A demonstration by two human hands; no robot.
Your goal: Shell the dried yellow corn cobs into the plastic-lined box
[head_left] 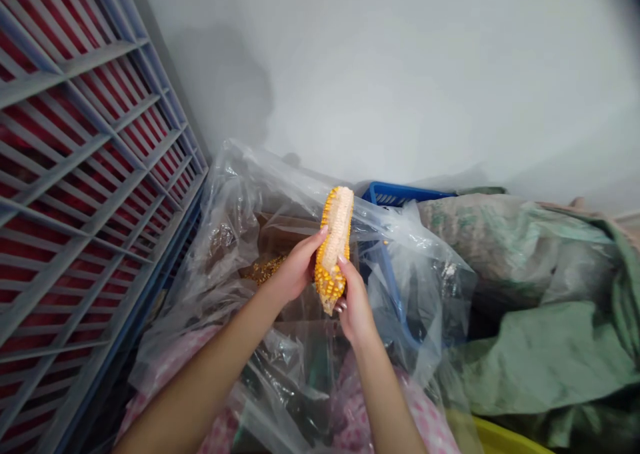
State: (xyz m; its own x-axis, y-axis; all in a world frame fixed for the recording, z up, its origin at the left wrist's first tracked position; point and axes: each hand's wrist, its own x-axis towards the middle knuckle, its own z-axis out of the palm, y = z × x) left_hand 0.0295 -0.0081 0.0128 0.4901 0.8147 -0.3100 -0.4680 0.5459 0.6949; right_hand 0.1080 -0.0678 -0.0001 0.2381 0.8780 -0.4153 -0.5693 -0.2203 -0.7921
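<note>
An ear of corn [338, 237] is held up between both hands, tilted slightly with its narrow tip toward me. A wide strip along it is bare pale cob, while yellow kernels cover its sides and lower end. My left hand [301, 264] grips its left side, thumb pressed against the kernels. My right hand [356, 301] holds the lower right side, thumb on the edge of the bare strip. Beneath the hands spreads a clear plastic bag [200, 267], and loose kernels [267, 269] lie inside it, partly hidden by my left arm.
On the left stands a tall slatted crate [75, 227] with red showing behind. A blue basket [395, 191] sits behind the bag. Green and whitish woven sacks [550, 354] are heaped at right, near a yellow rim [505, 437]. A white wall [400, 74] rises behind.
</note>
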